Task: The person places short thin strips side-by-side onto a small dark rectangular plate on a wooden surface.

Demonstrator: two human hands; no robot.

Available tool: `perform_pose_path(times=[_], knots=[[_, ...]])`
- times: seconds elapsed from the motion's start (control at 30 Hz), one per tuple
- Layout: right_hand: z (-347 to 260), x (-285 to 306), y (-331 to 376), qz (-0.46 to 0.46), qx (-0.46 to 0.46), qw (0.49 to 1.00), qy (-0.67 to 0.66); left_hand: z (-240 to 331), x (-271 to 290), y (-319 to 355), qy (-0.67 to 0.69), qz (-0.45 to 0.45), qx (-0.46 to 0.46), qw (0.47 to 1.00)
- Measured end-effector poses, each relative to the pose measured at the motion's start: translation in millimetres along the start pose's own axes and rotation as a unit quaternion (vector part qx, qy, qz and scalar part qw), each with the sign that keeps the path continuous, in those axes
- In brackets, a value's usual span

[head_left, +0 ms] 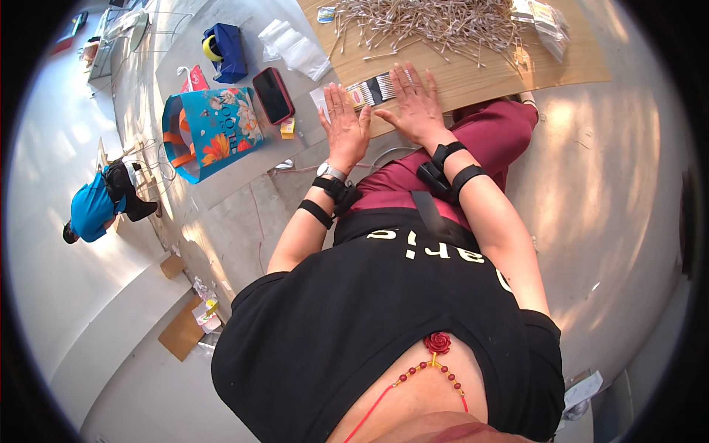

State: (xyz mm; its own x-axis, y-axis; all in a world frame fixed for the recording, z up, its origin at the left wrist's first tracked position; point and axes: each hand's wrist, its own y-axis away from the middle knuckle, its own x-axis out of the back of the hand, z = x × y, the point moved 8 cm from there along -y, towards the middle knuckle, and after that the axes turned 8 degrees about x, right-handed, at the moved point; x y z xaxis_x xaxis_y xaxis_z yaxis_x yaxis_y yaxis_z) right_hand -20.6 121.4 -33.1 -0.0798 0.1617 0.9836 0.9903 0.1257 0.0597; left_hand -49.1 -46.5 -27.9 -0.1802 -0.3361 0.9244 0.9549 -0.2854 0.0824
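My left hand (344,122) and my right hand (413,103) lie flat, fingers spread, at the near edge of a low wooden board (473,77). Between and under them sits a small clear packet of cotton swabs (373,90) with dark and white sections. My right palm presses on the packet's right end; my left hand rests on its left end. A large loose heap of cotton swabs (436,26) covers the far part of the board. Both wrists wear black straps, and the left one also carries a watch.
On the floor to the left lie a dark phone in a red case (272,94), a colourful floral bag (210,129), a blue bag with yellow tape (224,50) and clear plastic bags (297,48). More filled packets (548,22) sit at the board's right. Another person in blue (100,207) crouches far left.
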Motion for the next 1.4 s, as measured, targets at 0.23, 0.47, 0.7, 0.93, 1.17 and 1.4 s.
perform_pose_path(times=[0.23,0.47,0.7,0.93,1.17,1.4], knots=[[-11.7,-1.0,-6.1,-0.022,0.008,0.999,0.024,11.9,-11.9,-4.3,-0.014,0.006,-0.024,1.000],[-11.8,-7.0,-5.3,-0.018,0.010,0.999,0.039,10.5,-19.8,-5.2,0.000,-0.006,-0.017,1.000],[-11.1,-5.4,-5.2,-0.021,0.009,0.999,0.027,7.6,-24.9,-6.2,0.025,0.001,-0.028,0.999],[-14.0,-4.6,-6.3,-0.033,0.004,0.999,0.017,-1.1,-29.9,-8.0,0.123,0.004,-0.049,0.991],[-26.1,-10.8,-8.8,-0.022,0.018,0.999,0.025,-3.5,-31.8,-9.9,0.172,-0.017,-0.046,0.984],[-43.3,-16.2,-14.7,-0.035,0.030,0.998,0.050,-0.7,-28.8,-8.6,0.148,0.006,-0.061,0.987]])
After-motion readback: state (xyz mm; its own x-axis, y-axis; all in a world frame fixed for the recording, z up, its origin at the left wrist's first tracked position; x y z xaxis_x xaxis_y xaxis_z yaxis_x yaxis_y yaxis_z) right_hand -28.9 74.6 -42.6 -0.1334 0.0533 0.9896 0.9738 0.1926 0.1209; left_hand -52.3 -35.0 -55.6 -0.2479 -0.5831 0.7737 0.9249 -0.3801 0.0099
